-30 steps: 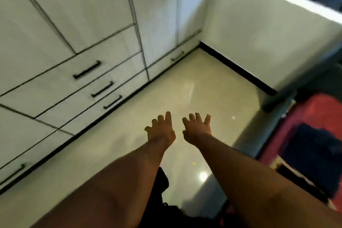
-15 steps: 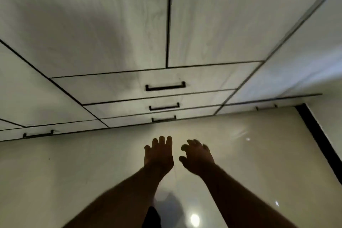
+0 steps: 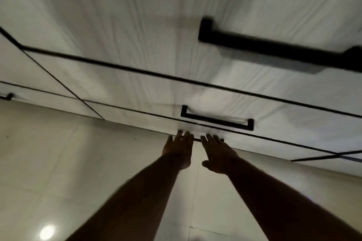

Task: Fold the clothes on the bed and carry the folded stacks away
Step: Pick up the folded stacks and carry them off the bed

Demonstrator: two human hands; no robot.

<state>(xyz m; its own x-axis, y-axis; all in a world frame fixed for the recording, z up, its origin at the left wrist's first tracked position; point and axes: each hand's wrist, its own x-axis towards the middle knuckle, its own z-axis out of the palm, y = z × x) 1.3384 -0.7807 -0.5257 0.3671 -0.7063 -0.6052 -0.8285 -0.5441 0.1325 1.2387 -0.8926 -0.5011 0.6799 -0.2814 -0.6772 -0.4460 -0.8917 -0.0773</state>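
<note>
Head view. Left hand, lower centre of frame: fingers straight and together, holding nothing, tips at the lowest black bar handle, contact unclear. Right hand, just beside it: fingers spread and straight, empty, tips near the same handle. White wood-grain wardrobe drawer fronts fill the upper frame, with a middle black handle and a large blurred upper black handle. Glossy beige tile floor, lower frame. Clothes and bed: not in frame.
</note>
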